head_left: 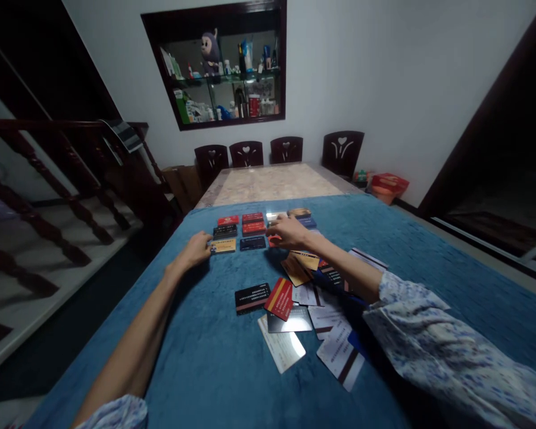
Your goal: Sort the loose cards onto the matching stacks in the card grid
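Observation:
Rows of stacked cards lie on a blue cloth. My left hand [198, 248] rests at the left edge of a yellow card [224, 245], its fingers loosely bent and apart, holding nothing. Bent over the right part of the rows, my right hand [289, 232] has its fingers closed round a red card [274, 241], which is partly hidden beneath it. Between the hands sit a dark blue card [252, 243], red stacks [254, 228] and a black stack [226, 232]. Nearer me, loose cards overlap in a pile, with a red and yellow card [279, 299] and a black one [252, 297].
The blue cloth [196, 357] covers the near part of a long table, whose marble-patterned top [268, 182] shows beyond. Several dark chairs [286, 150] stand around its far end. A wooden railing [58, 208] runs along the left. A shelf niche [232, 77] is set in the wall.

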Motion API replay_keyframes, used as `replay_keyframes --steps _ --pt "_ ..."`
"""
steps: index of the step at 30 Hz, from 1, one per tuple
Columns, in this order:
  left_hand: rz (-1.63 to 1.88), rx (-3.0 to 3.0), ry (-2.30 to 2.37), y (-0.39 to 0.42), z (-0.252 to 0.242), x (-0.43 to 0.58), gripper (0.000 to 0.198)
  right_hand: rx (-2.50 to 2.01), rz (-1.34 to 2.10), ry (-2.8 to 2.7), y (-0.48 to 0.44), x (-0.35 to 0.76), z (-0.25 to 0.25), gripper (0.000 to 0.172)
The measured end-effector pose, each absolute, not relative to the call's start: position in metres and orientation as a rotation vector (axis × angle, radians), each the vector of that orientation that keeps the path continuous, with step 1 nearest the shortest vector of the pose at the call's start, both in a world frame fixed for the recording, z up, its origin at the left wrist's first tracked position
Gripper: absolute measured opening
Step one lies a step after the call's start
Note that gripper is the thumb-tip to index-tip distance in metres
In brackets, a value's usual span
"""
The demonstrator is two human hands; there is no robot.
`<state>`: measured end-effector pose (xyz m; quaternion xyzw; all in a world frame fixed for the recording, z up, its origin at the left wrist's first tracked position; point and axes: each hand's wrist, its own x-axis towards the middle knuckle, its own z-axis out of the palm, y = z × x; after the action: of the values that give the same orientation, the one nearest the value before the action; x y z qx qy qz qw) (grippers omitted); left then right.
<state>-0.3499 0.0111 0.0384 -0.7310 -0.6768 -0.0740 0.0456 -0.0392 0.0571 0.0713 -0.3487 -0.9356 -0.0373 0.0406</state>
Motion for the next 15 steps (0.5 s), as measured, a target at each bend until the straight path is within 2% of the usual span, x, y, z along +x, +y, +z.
replay_keyframes --steps 15 --pt "-0.381 -2.397 -1.880 -0.006 0.047 -0.278 0.031 -1.058 -0.028 -2.727 0.063 0.024 0.034 0.024"
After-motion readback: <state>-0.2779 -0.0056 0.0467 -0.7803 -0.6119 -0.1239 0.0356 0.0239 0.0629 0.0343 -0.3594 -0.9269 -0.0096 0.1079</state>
